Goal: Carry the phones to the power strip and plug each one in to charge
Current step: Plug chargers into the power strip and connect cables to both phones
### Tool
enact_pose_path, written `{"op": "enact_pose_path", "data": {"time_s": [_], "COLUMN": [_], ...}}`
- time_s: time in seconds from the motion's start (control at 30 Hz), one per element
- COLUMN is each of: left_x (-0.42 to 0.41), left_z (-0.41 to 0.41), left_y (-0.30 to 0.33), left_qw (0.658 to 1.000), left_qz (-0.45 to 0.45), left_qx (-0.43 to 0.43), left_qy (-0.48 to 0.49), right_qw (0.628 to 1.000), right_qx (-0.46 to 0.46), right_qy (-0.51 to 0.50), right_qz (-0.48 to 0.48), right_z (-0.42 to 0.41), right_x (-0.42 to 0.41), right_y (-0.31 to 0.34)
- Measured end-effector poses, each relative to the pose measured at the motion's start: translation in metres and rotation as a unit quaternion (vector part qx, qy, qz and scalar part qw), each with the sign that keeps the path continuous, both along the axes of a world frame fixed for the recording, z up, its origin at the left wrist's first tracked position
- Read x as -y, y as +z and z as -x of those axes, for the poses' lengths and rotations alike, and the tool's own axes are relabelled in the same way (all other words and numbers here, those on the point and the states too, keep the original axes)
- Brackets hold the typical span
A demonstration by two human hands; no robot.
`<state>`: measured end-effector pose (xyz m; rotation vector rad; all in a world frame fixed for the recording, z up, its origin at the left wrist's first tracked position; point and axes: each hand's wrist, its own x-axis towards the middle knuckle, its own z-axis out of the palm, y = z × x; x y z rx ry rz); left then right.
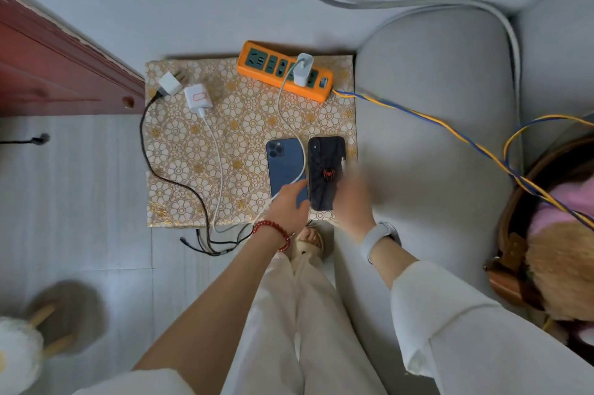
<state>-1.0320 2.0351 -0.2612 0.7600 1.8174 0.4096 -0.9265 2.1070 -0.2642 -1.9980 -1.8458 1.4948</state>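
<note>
On the small table with the flower-patterned cover, wedged between a grey sofa and the wall, the orange power strip lies at the far edge with one white charger plugged in; two more adapters lie loose at the left. Both phones lie face down side by side near the front edge: the blue phone and the black spider-case phone. The carrying looks done; plugging in is under way. The left hand rests its fingers on the blue phone's near end, where the white cable runs across it. The right hand is blurred beside the black phone; its grip cannot be told. Next, I judge, each cable tip must meet a phone's port.
</note>
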Motion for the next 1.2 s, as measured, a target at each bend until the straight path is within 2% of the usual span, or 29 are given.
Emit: {"op": "enact_pose_path", "data": {"time_s": [0.17, 0.37, 0.47, 0.57, 0.83, 1.0, 1.07, 1.2], "left_x": [-0.03, -0.031, -0.036, -0.04, -0.036, -0.031, -0.029, -0.027], "left_z": [-0.019, -0.037, -0.038, -0.037, -0.027, -0.022, -0.022, -0.023], "left_y": [-0.018, -0.026, -0.025, -0.025, -0.025, -0.023, -0.023, -0.019], "left_qw": [0.996, 0.995, 0.993, 0.987, 0.941, 0.893, 0.878, 0.869], "left_qz": [-0.005, 0.028, 0.021, 0.015, -0.002, 0.005, 0.013, 0.023], "left_qx": [0.034, 0.022, 0.003, 0.028, 0.122, 0.206, 0.235, 0.257], "left_qy": [0.087, 0.09, 0.118, 0.159, 0.316, 0.401, 0.417, 0.421], "right_qw": [0.998, 0.995, 0.994, 0.995, 0.997, 0.996, 0.996, 0.994], "right_qx": [-0.03, -0.042, -0.044, -0.042, -0.065, -0.07, -0.047, -0.024], "right_qy": [-0.049, -0.078, -0.088, -0.088, -0.029, 0.044, 0.062, 0.064], "right_qz": [0.028, 0.039, 0.044, 0.034, -0.028, -0.041, -0.052, -0.085], "right_z": [0.0, 0.002, 0.003, 0.004, -0.007, -0.003, -0.005, -0.008], "right_x": [0.002, 0.001, -0.001, -0.003, -0.007, -0.003, -0.002, -0.007], "right_y": [-0.014, -0.015, -0.016, -0.016, -0.01, -0.005, -0.004, -0.002]}}
